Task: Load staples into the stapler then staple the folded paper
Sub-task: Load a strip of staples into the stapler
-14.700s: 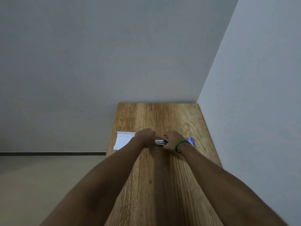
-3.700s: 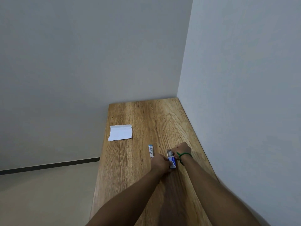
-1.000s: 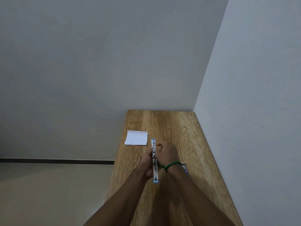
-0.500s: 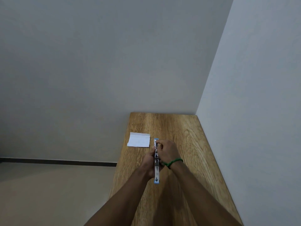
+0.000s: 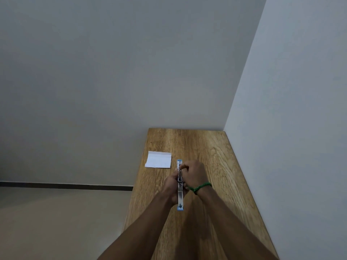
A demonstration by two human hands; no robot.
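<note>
Loading seems in hand: the left hand (image 5: 171, 186) is gripping the opened-flat stapler (image 5: 180, 198) above the table's (image 5: 216, 156) middle, while the right hand (image 5: 193, 175) is pinching its channel with curled fingers. The folded paper (image 5: 158, 159) is lying by the left edge. Next, probably: seating the staples, unseen here, squarely, then closing it.

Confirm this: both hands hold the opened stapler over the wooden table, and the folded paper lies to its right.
Wrong side: the head view shows the folded paper lying left of the stapler. The rest stands: the left hand and right hand hold the opened stapler over the wooden table.
</note>
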